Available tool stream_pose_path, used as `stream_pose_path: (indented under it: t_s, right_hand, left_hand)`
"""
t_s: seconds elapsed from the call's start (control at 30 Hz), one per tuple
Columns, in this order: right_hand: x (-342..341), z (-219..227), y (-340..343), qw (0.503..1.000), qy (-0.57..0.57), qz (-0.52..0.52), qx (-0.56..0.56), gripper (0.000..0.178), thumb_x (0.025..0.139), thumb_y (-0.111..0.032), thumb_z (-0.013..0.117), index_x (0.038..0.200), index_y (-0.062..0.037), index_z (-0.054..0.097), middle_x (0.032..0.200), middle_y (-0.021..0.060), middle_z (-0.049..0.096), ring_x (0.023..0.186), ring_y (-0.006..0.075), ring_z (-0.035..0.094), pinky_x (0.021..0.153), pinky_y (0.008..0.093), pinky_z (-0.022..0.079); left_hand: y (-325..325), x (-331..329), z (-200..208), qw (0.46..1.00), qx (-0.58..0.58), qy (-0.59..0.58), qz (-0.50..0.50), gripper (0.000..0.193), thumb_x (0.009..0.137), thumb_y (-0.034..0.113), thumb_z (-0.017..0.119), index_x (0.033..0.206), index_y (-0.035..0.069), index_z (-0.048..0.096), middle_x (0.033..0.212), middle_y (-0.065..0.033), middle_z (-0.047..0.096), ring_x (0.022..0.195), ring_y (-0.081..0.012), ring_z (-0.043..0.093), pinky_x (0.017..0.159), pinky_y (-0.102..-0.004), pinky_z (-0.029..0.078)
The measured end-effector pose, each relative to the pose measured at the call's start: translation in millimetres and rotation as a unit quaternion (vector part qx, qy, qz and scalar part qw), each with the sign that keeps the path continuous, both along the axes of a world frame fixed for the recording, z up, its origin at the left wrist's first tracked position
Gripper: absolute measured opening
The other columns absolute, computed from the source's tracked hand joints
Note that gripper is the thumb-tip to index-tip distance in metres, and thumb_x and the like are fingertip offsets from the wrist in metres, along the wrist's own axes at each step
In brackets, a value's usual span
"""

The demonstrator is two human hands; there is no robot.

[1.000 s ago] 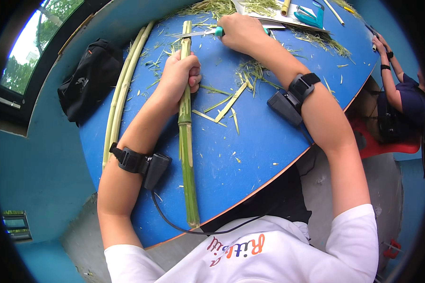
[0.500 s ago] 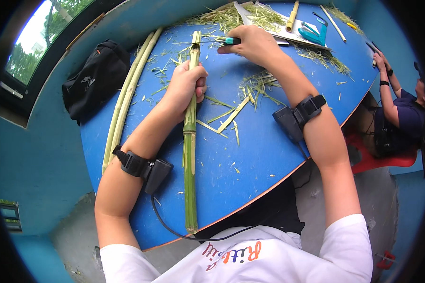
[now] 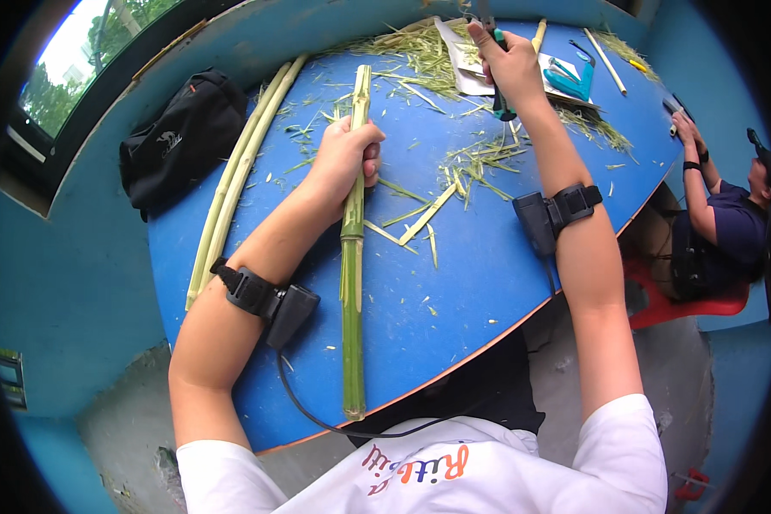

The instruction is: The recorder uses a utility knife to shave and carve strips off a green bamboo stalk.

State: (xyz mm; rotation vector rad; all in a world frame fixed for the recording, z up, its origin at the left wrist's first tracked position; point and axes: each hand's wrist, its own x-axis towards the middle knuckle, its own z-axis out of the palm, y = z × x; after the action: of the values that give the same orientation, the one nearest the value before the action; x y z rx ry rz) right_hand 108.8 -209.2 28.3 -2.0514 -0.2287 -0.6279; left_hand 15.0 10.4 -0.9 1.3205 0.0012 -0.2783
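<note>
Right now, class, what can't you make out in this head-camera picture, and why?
In the head view:
- Bamboo stalk, gripped section: covered by the left hand.
- Knife blade, tip: cut off by the top edge.
- Knife handle, middle: hidden by the right hand.
- Details of what the co-worker's hands hold: too small.

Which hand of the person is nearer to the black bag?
Left: the left hand, gripping the green bamboo stalk, is right of the bag; the right hand, holding the knife, is farther right.
</note>
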Motion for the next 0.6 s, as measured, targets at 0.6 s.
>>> stream_pose_path:
  t_s: [0.6]
  right_hand:
    - [-22.8,-18.7,57.8,0.877,0.189,0.356,0.261,0.025,0.088,-0.033,0.041,0.089,-0.0082,0.040,0.055,0.0032,0.042,0.047,0.0111,0.040,0.045,0.0232,0.034]
  left_hand:
    - [5.8,-1.4,-4.1,0.999,0.030,-0.030,-0.006,0.011,0.079,0.009,0.052,0.076,0.010,0.042,0.058,0.0025,0.041,0.041,-0.0054,0.039,0.036,-0.0201,0.031]
